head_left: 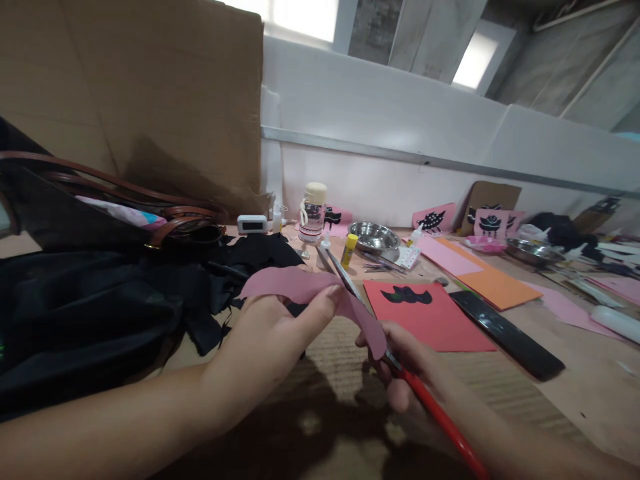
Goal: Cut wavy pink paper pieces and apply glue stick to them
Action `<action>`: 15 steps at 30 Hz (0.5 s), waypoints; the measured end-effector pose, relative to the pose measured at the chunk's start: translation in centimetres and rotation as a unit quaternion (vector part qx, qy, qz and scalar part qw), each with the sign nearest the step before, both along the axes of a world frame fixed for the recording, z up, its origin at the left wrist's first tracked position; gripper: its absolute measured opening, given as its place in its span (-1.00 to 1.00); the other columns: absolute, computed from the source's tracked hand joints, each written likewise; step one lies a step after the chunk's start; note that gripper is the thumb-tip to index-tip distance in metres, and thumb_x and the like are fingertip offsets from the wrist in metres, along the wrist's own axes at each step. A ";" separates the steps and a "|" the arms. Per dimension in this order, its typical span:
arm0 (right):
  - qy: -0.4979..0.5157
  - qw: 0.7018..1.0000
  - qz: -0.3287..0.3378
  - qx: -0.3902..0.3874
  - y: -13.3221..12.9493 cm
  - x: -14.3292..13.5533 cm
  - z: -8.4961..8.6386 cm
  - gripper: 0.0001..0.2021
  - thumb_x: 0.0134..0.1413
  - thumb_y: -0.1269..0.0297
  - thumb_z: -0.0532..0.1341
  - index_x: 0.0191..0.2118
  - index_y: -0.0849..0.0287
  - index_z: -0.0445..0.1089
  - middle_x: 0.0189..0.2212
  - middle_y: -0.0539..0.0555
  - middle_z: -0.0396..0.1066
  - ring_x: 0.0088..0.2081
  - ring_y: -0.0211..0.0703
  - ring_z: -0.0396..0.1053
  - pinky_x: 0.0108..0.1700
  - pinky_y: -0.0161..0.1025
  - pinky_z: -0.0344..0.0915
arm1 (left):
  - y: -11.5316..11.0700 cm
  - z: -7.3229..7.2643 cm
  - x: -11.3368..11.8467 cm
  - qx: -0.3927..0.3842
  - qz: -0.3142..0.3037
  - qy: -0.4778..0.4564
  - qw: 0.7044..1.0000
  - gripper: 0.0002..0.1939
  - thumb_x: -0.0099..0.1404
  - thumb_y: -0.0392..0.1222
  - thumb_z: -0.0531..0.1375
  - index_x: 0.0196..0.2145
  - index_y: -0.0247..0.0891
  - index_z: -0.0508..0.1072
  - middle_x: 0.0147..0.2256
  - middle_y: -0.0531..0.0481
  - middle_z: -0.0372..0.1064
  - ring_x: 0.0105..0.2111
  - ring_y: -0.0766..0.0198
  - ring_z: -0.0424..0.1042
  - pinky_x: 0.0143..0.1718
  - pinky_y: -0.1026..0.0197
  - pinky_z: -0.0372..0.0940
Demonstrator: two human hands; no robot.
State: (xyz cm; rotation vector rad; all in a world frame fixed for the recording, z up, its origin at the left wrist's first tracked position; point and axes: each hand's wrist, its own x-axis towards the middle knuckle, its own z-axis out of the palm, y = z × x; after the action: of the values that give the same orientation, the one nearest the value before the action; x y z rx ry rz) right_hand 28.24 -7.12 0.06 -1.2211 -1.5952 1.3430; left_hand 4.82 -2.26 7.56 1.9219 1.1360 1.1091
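Observation:
My left hand [280, 327] pinches a wavy-edged strip of pink paper [287, 283] between thumb and fingers, holding it above the table. My right hand [410, 357] grips a pair of scissors [440, 417] with red handles. The scissor blades point up and away, parted, with the paper strip's right part between or against them; I cannot tell exactly which. Beyond my right hand lies a red sheet [425, 327] with a black wavy cutout [407, 295] on it.
Black fabric [90, 307] and a bag with brown straps [170, 227] fill the left. Behind stand a bottle [313, 213], a yellow glue stick [349, 251] and a metal bowl [375, 237]. To the right are a black phone [507, 333] and orange paper [493, 280].

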 end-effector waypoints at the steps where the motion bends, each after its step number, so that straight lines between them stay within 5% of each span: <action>1: -0.007 1.000 0.000 0.006 0.0 0.1 -0.1 -0.44 0.15 -0.16 0.40 0.13 -0.01 0.33 -0.40 -0.01 0.42 -0.49 -0.20 0.25 -0.46 -0.26 0.20 | 0.0 0.0 0.0 0.001 -0.009 0.004 1.000 -0.57 0.45 0.07 0.10 -0.41 -0.07 0.67 -0.30 0.05 0.65 -0.22 0.04 0.58 -0.07 0.20 0.38; 15: 0.020 0.999 0.004 0.040 0.2 -0.6 0.5 -0.44 0.11 -0.18 0.42 0.09 0.02 0.37 -0.46 -0.01 0.40 -0.49 -0.18 0.26 -0.50 -0.27 0.20 | -0.3 -0.1 0.1 -0.036 -0.083 -0.058 0.994 -0.54 0.53 0.04 0.05 -0.39 -0.09 0.65 -0.16 0.04 0.66 -0.07 0.06 0.57 0.07 0.18 0.35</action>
State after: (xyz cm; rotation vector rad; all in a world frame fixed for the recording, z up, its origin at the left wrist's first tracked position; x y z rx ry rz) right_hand 27.68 -6.91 0.56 -1.1327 -1.6123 1.2882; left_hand 4.90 -2.59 7.43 1.8349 0.9233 1.0603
